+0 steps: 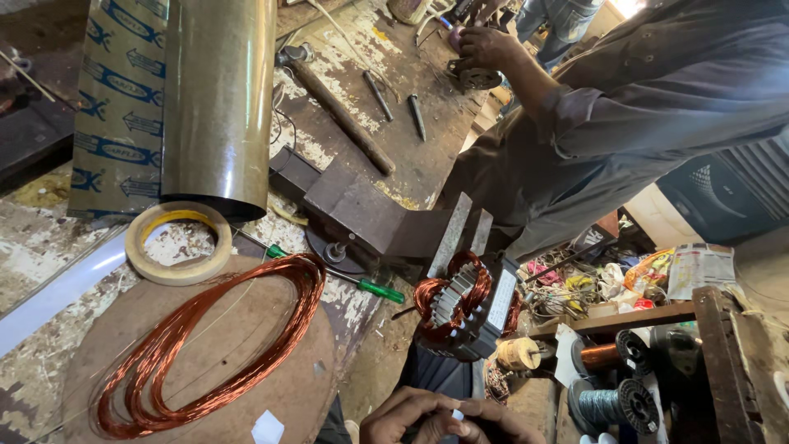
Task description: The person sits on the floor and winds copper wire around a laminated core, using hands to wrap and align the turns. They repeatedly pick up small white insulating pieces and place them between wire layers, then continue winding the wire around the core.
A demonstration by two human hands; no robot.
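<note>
- fingers (427, 409) of both hands are curled together at the bottom edge of view, pinching a small white piece (457, 415) between them.
- left hand (407, 415) and right hand (493, 421) touch each other around the white piece; both are cut off by the frame edge.
- stator (464, 304) with copper windings sits just above the hands, clamped upright in a vise (370, 215) at the bench edge.
- loose copper wire coil (209, 345) lies on a round board (246, 386) to the left of the hands.
- tape roll (178, 243) lies flat just above the coil, touching the base of a metal cylinder (218, 103).
- green-handled screwdriver (362, 284) lies between the coil and the stator.
- hammer (337, 111) and two punches (399, 105) lie on the bench (427, 156) farther away.
- another person (625, 107) leans over the far bench end, one hand (485, 45) on a small metal part (475, 76).
- wire spools (612, 380) sit on a shelf to the right.
</note>
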